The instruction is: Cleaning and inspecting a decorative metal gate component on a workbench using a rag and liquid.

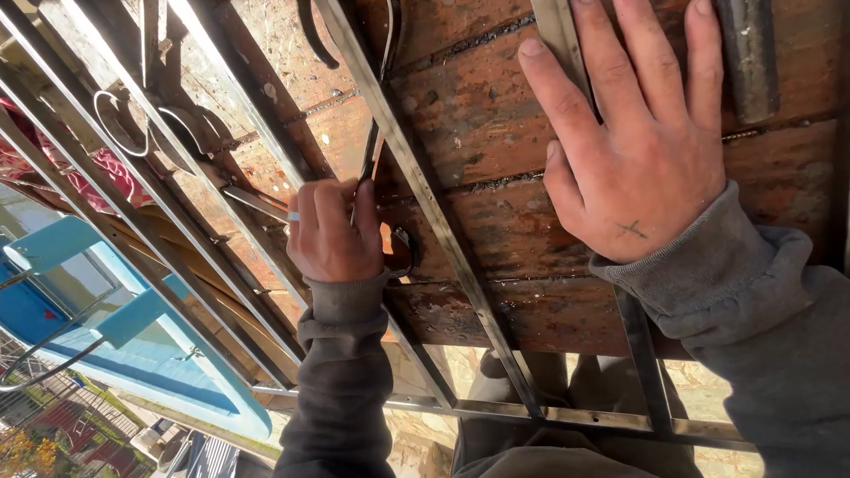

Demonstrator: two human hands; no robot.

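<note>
On the rusty brown counter (496,221) lay a frame of flat metal bars (425,186). The bars ran from about 11 o'clock down to 5 o'clock, and more of them crossed along the near edge at 6 o'clock.

The left hand (335,232) was near the middle of the view, a bit toward 9 o'clock. Its grip was shut tight, like a fist. It was clamped on a thin, dark, curved metal strip (370,155). The strip stuck up out of the fist toward 12 o'clock. It ran just beside one long bar. Under the fist, at about 3 o'clock from it, the strip curled into a small round loop (405,252). A silver ring showed on one finger of that hand.

The right hand (633,146) was up at 2 o'clock. Its grip was wide apart and held nothing. The hand lay flat, palm down, with its fingers spread and pointing toward 12 o'clock. It pressed on the counter and on a bar (560,35) that passed under the fingers. A small cross mark showed on the back of that hand.

Both arms wore grey sleeves (341,372).

Out at 10 o'clock, more curled metal loops (124,124) sat among the bars. At 8 o'clock, well apart from the hands, was something blue (133,354) and a bit of red cloth (106,164).
</note>
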